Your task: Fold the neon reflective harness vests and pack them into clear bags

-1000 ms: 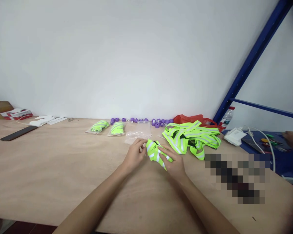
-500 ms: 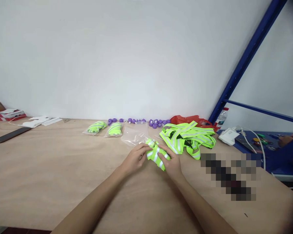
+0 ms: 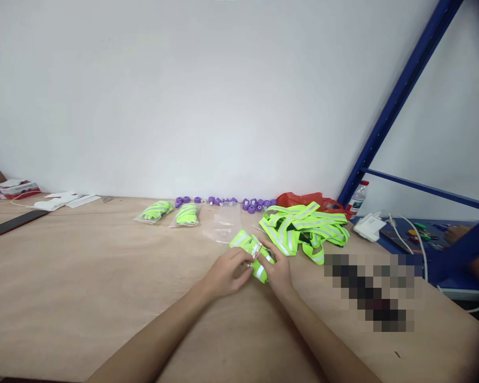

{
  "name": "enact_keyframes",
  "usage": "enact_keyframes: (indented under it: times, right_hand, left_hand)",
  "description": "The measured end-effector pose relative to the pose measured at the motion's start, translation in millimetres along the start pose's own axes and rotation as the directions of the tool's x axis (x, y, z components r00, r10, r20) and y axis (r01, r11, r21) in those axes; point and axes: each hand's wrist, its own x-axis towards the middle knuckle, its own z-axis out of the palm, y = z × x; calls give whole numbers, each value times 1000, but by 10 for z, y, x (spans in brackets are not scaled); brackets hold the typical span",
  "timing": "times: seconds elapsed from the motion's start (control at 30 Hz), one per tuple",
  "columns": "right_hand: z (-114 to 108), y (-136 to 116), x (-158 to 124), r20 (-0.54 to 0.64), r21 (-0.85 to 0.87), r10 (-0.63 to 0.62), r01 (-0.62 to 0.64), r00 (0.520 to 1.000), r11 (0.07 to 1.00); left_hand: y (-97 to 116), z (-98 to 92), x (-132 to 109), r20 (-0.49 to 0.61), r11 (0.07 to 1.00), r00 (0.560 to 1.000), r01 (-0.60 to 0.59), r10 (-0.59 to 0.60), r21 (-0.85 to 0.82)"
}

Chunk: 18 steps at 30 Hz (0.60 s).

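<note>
Between my hands, above the table, is a folded neon-yellow reflective strap bundle point(image 3: 241, 240) with silver bands. A clear plastic bag with a red line along its mouth point(image 3: 257, 250) lies around part of it; how far it covers the bundle is hard to see. My left hand point(image 3: 226, 272) pinches the bag's edge from the left. On the right, my right hand point(image 3: 280, 270) is closed around the bundle, thumb and fingers pressing it. A flat clear bag point(image 3: 226, 217) lies just behind. To the right spreads a loose pile of the same reflective straps point(image 3: 303, 229).
Two bagged bundles point(image 3: 187, 214) lie at the back left of my hands. Several purple caps point(image 3: 252, 208) line the wall beside a red bag point(image 3: 303, 201). A white adapter point(image 3: 369, 227), a bottle point(image 3: 357, 199) and a blue frame point(image 3: 399, 101) stand right. Another person's hand point(image 3: 459, 233) shows beyond.
My left hand has shifted its grip towards the middle of the bundle. The bag's red-lined mouth now lies farther down over the bundle, between both hands.
</note>
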Motion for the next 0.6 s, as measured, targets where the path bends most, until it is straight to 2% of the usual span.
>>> enact_keyframes:
  times: [0.07,0.13,0.2,0.23,0.27,0.3,0.37,0.47,0.6]
  right_hand:
    - [-40,-14,15,-44,56,31,-28,999,998]
    - [-72,-12,21,-90,111,77,-66,993,992]
    - [-84,2,15,-118,147,113,-95,987,984]
    - [-80,12,9,-124,156,123,-103,985,982]
    - [-69,23,0,-122,161,128,-108,984,981]
    - [-53,33,-10,-117,166,129,-109,985,980]
    - [-12,52,-32,-95,176,128,-110,987,978]
    - [30,75,-57,-52,191,127,-115,991,975]
    - [0,95,-55,-7,205,154,-149,988,967]
  left_hand:
    - [-42,-8,-19,-43,993,992,121,-121,-7]
    - [-103,-1,-33,-8,942,944,328,-329,-78]
    - [-155,42,-30,63,799,835,542,-546,-259]
    - [-169,78,-19,99,696,780,601,-618,-393]
    - [-173,121,-3,122,582,741,607,-660,-541]
    - [-166,169,19,131,473,723,567,-679,-675]
    - [-130,270,70,97,313,722,412,-685,-856]
    - [-54,401,131,35,191,695,245,-718,-951]
    - [10,511,138,61,106,651,215,-757,-971]
